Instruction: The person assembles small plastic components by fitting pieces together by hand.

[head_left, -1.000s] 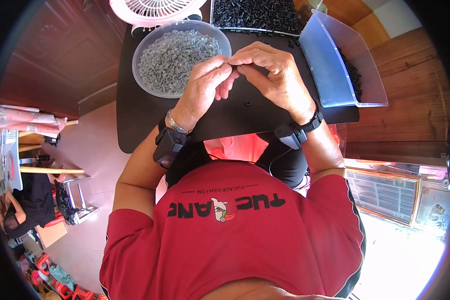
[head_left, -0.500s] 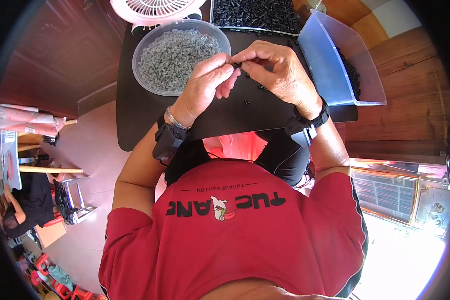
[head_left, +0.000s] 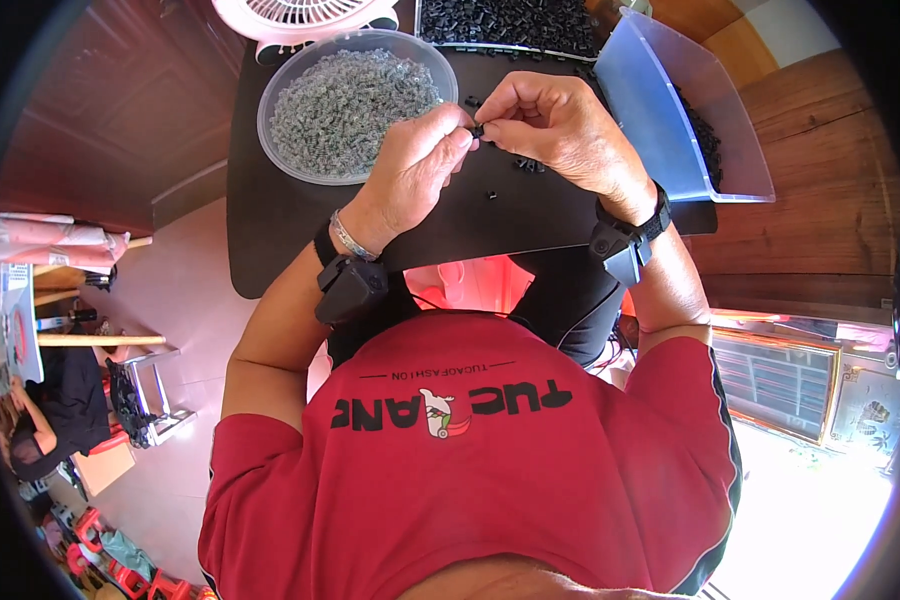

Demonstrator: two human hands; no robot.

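Between my two hands, over the dark table (head_left: 370, 225), is a small black plastic piece (head_left: 477, 131). My left hand (head_left: 417, 165) pinches it between thumb and forefinger. From the other side, the thumb and forefinger of my right hand (head_left: 558, 130) close on the same piece; whether anything else tiny is in that pinch is hidden. To the left of my hands stands a round clear tub (head_left: 267, 135) full of small clear-grey parts (head_left: 345, 105). Several loose black pieces (head_left: 530, 165) lie on the table below my right hand, and one more (head_left: 491, 195) sits nearer to me.
A tray of many black pieces (head_left: 510, 22) is at the far edge. At the right a translucent blue bin (head_left: 650, 120) leans with black pieces inside. A pink-white fan (head_left: 305, 20) stands at the far left. Another person (head_left: 65, 405) works at the left.
My right hand has drawn slightly right and the fingers of my left hand have curled in. The black piece now shows more between the fingertips. The view has shifted a little.
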